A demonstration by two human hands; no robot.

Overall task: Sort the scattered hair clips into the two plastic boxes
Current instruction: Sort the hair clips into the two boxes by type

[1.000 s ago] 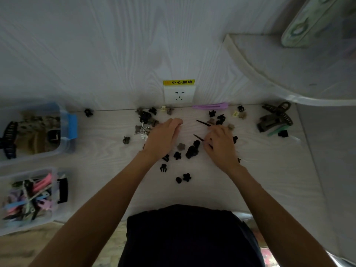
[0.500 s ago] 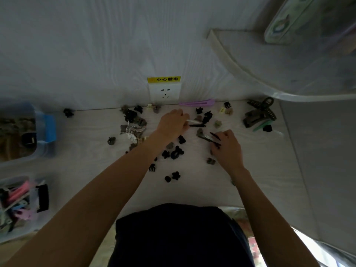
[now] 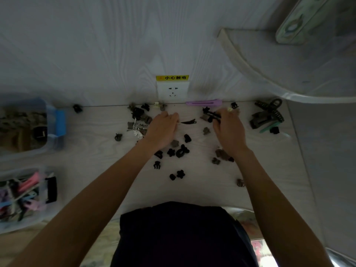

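Observation:
Several small black and brown claw clips [image 3: 180,151] lie scattered on the pale table [image 3: 100,157]. My left hand [image 3: 163,130] pinches a slim black clip [image 3: 189,122] that sticks out to the right of its fingers. My right hand [image 3: 229,132] grips slim black clips [image 3: 212,114] near the back wall. At the far left stand two clear plastic boxes: the upper box [image 3: 54,130] holds brownish clips, the lower box [image 3: 48,191] holds colourful long clips.
A long purple clip [image 3: 204,103] lies against the wall under a wall socket [image 3: 172,91]. Large dark claw clips [image 3: 267,114] and a green clip [image 3: 267,128] sit at the right. A curved shelf [image 3: 269,74] overhangs the right side.
My right hand moved from the table's middle up toward the back wall with black clips in it. My left hand stayed near the clip pile, holding the slim black clip.

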